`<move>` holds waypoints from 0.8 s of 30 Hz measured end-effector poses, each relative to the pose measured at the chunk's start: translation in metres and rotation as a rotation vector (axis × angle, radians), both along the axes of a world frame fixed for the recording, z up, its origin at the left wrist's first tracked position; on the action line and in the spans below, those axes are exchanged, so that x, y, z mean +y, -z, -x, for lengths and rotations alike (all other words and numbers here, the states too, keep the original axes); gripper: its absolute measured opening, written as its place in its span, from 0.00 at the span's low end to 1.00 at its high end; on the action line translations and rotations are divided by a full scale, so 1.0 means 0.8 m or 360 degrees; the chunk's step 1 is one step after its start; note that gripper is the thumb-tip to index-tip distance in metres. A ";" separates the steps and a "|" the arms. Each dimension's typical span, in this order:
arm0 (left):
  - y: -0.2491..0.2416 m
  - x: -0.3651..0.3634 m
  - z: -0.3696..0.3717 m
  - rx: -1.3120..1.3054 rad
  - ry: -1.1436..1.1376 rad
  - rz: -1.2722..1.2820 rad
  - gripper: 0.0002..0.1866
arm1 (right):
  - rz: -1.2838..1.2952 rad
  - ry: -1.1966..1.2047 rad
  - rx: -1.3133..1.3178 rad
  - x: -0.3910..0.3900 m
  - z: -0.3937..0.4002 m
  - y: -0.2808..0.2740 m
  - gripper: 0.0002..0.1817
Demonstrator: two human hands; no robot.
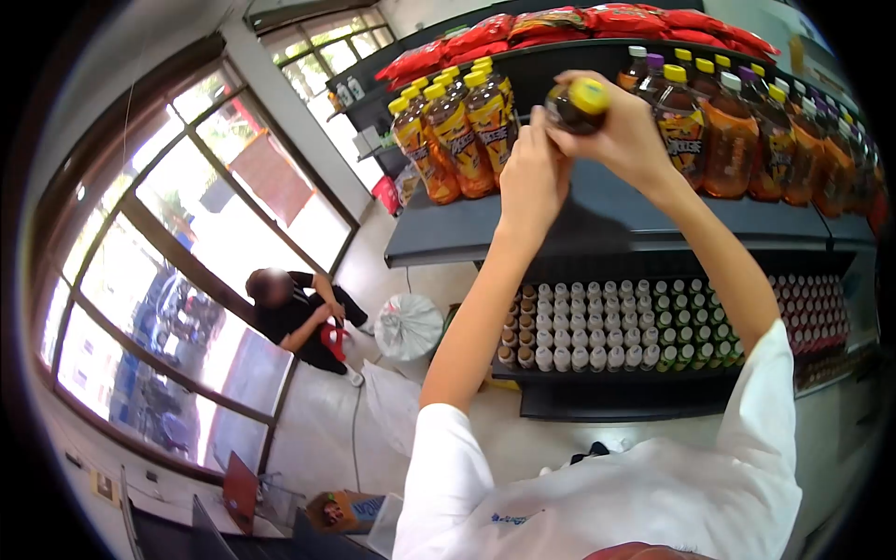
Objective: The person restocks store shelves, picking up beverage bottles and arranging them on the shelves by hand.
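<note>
Several yellow-capped bottles (455,140) of amber drink stood on the shelf (439,229). The left hand (535,168) curled beside the held bottle (576,105), its grip unclear; the right hand (616,131) gripped that dark, yellow-capped bottle above the shelf. Small capped bottles (607,327) filled rows below; more amber drinks (733,149) stood rightward.

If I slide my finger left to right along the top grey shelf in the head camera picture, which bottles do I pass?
Amber plastic bottles with yellow caps → dark yellow-capped bottle in the right hand, held up in front → crowd of amber plastic bottles with yellow, white and purple caps
</note>
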State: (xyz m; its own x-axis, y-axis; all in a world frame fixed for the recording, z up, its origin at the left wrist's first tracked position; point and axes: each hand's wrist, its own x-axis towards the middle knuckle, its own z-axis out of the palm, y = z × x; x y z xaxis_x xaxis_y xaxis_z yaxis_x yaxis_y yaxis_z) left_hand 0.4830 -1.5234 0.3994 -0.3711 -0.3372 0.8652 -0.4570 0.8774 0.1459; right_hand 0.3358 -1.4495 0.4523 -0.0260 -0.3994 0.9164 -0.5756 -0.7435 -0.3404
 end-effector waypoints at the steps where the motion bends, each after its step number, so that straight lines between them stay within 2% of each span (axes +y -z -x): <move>1: 0.002 -0.018 0.008 0.0024 0.0062 -0.0201 0.41 | 0.0002 0.0099 0.0027 -0.031 0.003 -0.006 0.25; 2: 0.000 -0.029 0.018 0.0047 0.0128 -0.0395 0.42 | -0.0064 0.0218 0.0030 -0.064 0.012 -0.006 0.27; 3: -0.002 -0.034 0.028 0.0013 0.0172 -0.0370 0.42 | -0.0078 0.0310 0.0007 -0.091 0.018 -0.008 0.29; 5: -0.011 -0.044 0.050 -0.0071 0.0013 -0.0785 0.44 | -0.0140 0.0417 -0.0056 -0.130 0.027 -0.012 0.29; 6: -0.012 -0.055 0.060 -0.0093 0.0039 -0.0757 0.44 | -0.0194 0.0455 -0.0077 -0.144 0.030 -0.014 0.30; 8: -0.003 -0.082 0.072 -0.0031 0.0320 -0.0796 0.46 | -0.0200 0.0464 -0.0099 -0.177 0.037 -0.011 0.30; 9: 0.000 -0.100 0.077 -0.0103 0.0263 -0.0858 0.47 | -0.0317 0.0415 -0.0079 -0.189 0.042 -0.009 0.33; 12: -0.010 -0.113 0.084 -0.0204 0.0059 -0.1001 0.47 | -0.0273 0.0501 -0.0024 -0.234 0.048 -0.001 0.36; 14: -0.003 -0.122 0.087 -0.0177 0.0070 -0.0986 0.47 | -0.0339 0.0480 0.0001 -0.260 0.050 0.007 0.39; 16: 0.009 -0.123 0.091 0.0036 0.0130 -0.0529 0.33 | -0.0390 0.0503 -0.0058 -0.274 0.047 0.007 0.39; 17: 0.019 -0.104 0.090 0.0140 0.0055 -0.0652 0.29 | -0.0451 0.0488 -0.0004 -0.279 0.049 0.007 0.42; 18: 0.029 -0.118 0.091 0.0139 0.0052 -0.0650 0.29 | -0.0448 0.0486 -0.0006 -0.279 0.046 0.004 0.42; 20: 0.058 -0.155 0.084 -0.0109 0.0294 -0.0145 0.29 | -0.0550 0.0486 0.0025 -0.277 0.032 0.001 0.42; 21: 0.059 -0.152 0.083 -0.0077 0.0398 -0.0238 0.33 | -0.0564 0.0519 0.0029 -0.279 0.030 0.002 0.41; 22: 0.061 -0.153 0.078 -0.0089 0.0381 -0.0265 0.33 | -0.0493 0.0533 -0.0019 -0.285 0.028 0.007 0.40; 24: 0.064 -0.159 0.073 -0.0468 0.0132 -0.0284 0.27 | -0.0456 0.0595 -0.0056 -0.293 0.027 0.009 0.38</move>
